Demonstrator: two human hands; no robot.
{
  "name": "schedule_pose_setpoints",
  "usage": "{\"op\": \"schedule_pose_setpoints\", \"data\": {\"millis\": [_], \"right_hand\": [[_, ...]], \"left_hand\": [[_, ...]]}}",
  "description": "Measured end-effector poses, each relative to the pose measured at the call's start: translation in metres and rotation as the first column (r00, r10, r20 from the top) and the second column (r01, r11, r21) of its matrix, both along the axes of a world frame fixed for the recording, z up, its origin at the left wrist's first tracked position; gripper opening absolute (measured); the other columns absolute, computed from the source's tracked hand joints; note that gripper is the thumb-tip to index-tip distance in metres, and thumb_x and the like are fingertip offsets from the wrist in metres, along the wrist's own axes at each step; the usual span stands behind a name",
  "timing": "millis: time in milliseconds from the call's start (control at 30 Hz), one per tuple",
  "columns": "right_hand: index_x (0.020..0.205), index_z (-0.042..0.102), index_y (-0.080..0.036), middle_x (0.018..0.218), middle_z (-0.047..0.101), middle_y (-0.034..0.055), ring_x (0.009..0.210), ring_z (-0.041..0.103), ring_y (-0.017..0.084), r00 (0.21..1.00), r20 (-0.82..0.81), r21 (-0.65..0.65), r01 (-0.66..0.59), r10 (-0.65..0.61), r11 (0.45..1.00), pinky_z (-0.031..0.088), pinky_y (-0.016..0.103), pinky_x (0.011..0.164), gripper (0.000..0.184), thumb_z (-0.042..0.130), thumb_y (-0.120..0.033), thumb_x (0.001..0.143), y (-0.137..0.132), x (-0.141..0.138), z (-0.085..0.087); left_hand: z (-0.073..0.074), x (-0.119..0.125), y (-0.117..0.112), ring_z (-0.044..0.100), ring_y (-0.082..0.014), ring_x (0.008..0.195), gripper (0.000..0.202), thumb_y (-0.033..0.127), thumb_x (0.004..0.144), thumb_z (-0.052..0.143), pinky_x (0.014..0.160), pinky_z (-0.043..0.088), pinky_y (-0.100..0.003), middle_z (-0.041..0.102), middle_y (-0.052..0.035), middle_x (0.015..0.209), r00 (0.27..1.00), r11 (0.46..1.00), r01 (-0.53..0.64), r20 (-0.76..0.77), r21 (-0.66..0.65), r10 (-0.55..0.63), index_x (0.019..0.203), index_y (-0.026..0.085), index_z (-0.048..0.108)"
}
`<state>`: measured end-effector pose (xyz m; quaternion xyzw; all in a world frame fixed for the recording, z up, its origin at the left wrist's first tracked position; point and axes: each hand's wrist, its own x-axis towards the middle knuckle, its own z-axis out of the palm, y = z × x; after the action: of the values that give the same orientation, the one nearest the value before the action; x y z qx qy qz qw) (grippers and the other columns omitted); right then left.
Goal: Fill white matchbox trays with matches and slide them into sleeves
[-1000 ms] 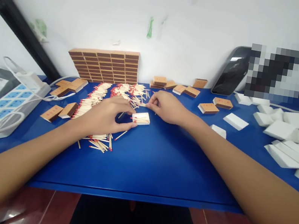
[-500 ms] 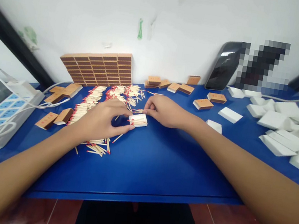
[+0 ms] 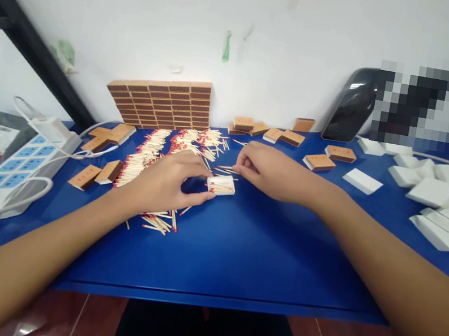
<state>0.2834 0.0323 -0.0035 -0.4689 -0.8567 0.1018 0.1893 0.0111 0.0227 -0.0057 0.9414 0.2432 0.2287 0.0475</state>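
Between thumb and forefinger, my left hand grips the left end of a small white matchbox tray. The tray lies open side up, with several red-tipped matches inside. Just behind it, my right hand is closed in a pinch at the ends of a few matches, their red heads pointing left. Its other fingers are curled under and partly hidden. Behind my left hand spread heaps of loose matches, partly covered by that hand. A smaller cluster of matches lies in front of my left wrist.
A stacked block of matchboxes stands against the wall. Loose matchboxes lie at the back and left. White trays are piled on the right. A dark phone-like device leans behind. A power strip with cables sits left.
The whole view has shifted, so everything appears farther right. My left hand still holds the tray, and my right hand stays pinched beside the same few matches, its fingertips slightly lifted or turned.
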Motion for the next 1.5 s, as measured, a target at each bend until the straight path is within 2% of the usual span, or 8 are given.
{"op": "schedule_pose_setpoints", "data": {"millis": [267, 567, 867, 967, 1067, 1133, 1300, 1500], "right_hand": [[0.089, 0.063, -0.021, 0.094, 0.073, 0.0099, 0.082, 0.063, 0.023, 1.0, -0.003, -0.06, 0.008, -0.008, 0.998, 0.044, 0.037, 0.072, 0.02, 0.056, -0.033, 0.104, -0.007, -0.003, 0.009], [0.086, 0.068, -0.023, 0.083, 0.075, 0.0058, 0.071, 0.064, 0.021, 0.992, 0.106, -0.113, 0.086, -0.074, 0.99, 0.041, 0.035, 0.062, 0.017, 0.065, -0.035, 0.098, 0.001, 0.023, 0.017], [0.086, 0.076, -0.022, 0.085, 0.079, 0.0064, 0.07, 0.067, 0.02, 0.975, 0.198, -0.215, 0.147, -0.104, 0.965, 0.047, 0.035, 0.06, 0.012, 0.069, -0.021, 0.095, 0.009, 0.036, 0.022], [0.091, 0.078, -0.021, 0.084, 0.079, 0.0064, 0.072, 0.068, 0.022, 0.978, 0.157, -0.147, 0.164, -0.14, 0.975, 0.047, 0.037, 0.064, 0.004, 0.075, -0.023, 0.091, 0.015, 0.041, 0.019], [0.09, 0.079, -0.022, 0.082, 0.078, 0.0061, 0.071, 0.068, 0.022, 0.985, 0.066, -0.051, 0.16, -0.157, 0.986, 0.045, 0.036, 0.064, 0.006, 0.076, -0.027, 0.09, 0.017, 0.036, 0.013], [0.086, 0.078, -0.021, 0.08, 0.077, 0.0062, 0.071, 0.067, 0.021, 0.99, 0.038, -0.059, 0.14, -0.138, 0.988, 0.045, 0.035, 0.064, 0.012, 0.074, -0.03, 0.093, 0.014, 0.027, 0.009], [0.087, 0.075, -0.02, 0.088, 0.079, 0.0054, 0.077, 0.067, 0.02, 0.989, 0.085, -0.068, 0.124, -0.118, 0.99, 0.043, 0.033, 0.067, 0.012, 0.07, -0.028, 0.096, 0.004, 0.006, 0.002], [0.092, 0.075, -0.02, 0.091, 0.079, 0.0068, 0.08, 0.067, 0.021, 0.975, 0.162, -0.104, 0.168, -0.15, 0.98, 0.041, 0.033, 0.067, 0.017, 0.072, -0.037, 0.097, 0.001, 0.008, 0.007]], "left_hand": [[-0.003, -0.004, 0.002, 0.071, -0.0243, 0.098, 0.027, 0.043, 0.1, 0.073, 0.089, 0.056, -0.041, 0.078, -0.0079, 0.104, 1.0, 1.0, -0.024, -0.007, -0.005, 0.024, 0.113, 0.018, 0.077], [0.003, 0.003, -0.005, 0.071, -0.0234, 0.098, 0.022, 0.037, 0.099, 0.074, 0.089, 0.056, -0.039, 0.079, -0.0078, 0.106, 1.0, 1.0, 0.019, 0.018, -0.006, -0.019, 0.113, 0.02, 0.077], [-0.003, -0.003, 0.003, 0.072, -0.0234, 0.098, 0.027, 0.043, 0.101, 0.073, 0.089, 0.056, -0.04, 0.079, -0.0074, 0.103, 1.0, 1.0, -0.015, -0.007, -0.018, 0.015, 0.111, 0.019, 0.077], [-0.001, 0.0, 0.0, 0.072, -0.0227, 0.098, 0.025, 0.04, 0.1, 0.074, 0.089, 0.056, -0.038, 0.079, -0.0073, 0.105, 1.0, 1.0, 0.011, 0.015, 0.01, -0.011, 0.111, 0.018, 0.077], [0.002, 0.002, -0.002, 0.072, -0.022, 0.098, 0.024, 0.038, 0.099, 0.076, 0.09, 0.056, -0.038, 0.079, -0.0069, 0.106, 1.0, 1.0, 0.021, 0.018, 0.016, -0.022, 0.112, 0.018, 0.077], [0.003, 0.002, -0.002, 0.072, -0.0224, 0.097, 0.025, 0.038, 0.099, 0.076, 0.09, 0.057, -0.038, 0.079, -0.0073, 0.105, 1.0, 1.0, 0.016, 0.013, 0.019, -0.016, 0.112, 0.017, 0.078], [-0.001, -0.003, 0.004, 0.072, -0.0235, 0.095, 0.027, 0.04, 0.098, 0.077, 0.086, 0.057, -0.039, 0.079, -0.0084, 0.103, 0.999, 0.999, -0.037, 0.021, 0.03, 0.036, 0.111, 0.016, 0.078], [0.0, -0.001, 0.002, 0.072, -0.0228, 0.094, 0.027, 0.041, 0.099, 0.076, 0.086, 0.057, -0.038, 0.078, -0.0074, 0.1, 1.0, 1.0, -0.008, 0.015, 0.03, 0.007, 0.11, 0.017, 0.078]]}}
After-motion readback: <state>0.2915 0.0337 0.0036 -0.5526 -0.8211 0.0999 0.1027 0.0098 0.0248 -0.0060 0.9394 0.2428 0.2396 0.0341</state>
